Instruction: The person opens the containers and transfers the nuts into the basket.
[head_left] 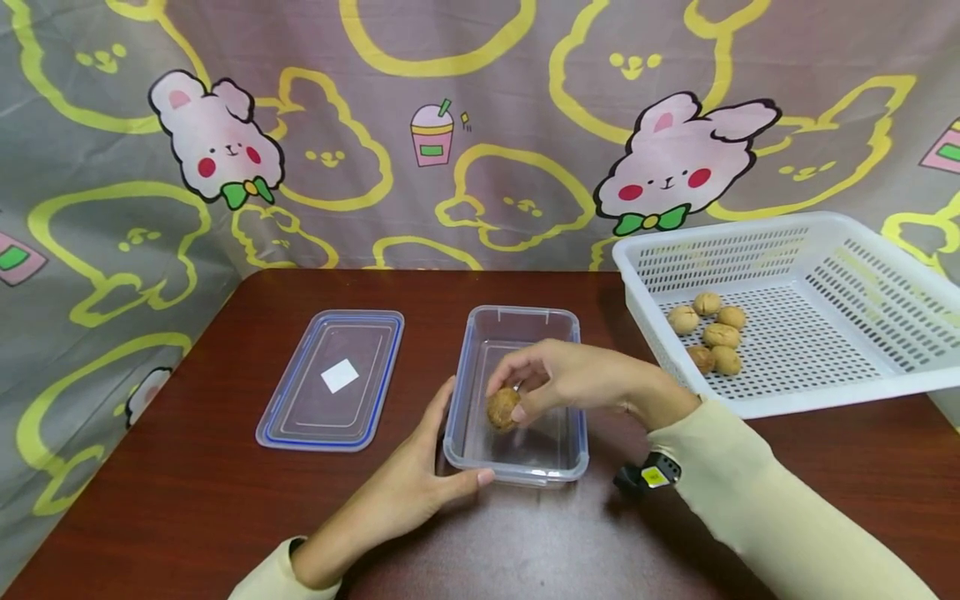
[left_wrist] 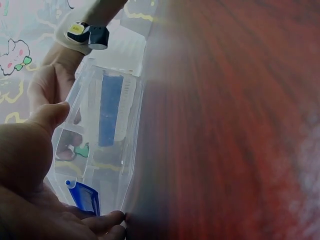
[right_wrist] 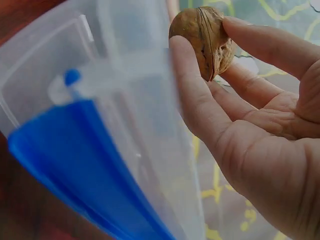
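Observation:
A clear plastic food container (head_left: 517, 454) stands lidless on the table. My left hand (head_left: 408, 483) grips its near left corner, thumb along the front rim and fingers on the left wall. In the left wrist view, the left thumb (left_wrist: 55, 116) lies at the rim and fingertips sit low on the wall near a blue clip (left_wrist: 85, 196). Over the container's inside, my right hand (head_left: 570, 379) pinches a brown walnut (head_left: 502, 410) between thumb and fingertips. The right wrist view shows this walnut (right_wrist: 202, 40) with its seam facing the camera.
A white perforated basket (head_left: 840, 333) at the right holds several walnuts (head_left: 722, 336) in its left part. The clear lid (head_left: 330, 400), with a blue seal and white label, lies left of the container. A cartoon-print curtain (head_left: 420, 208) hangs behind the dark red table (head_left: 172, 475).

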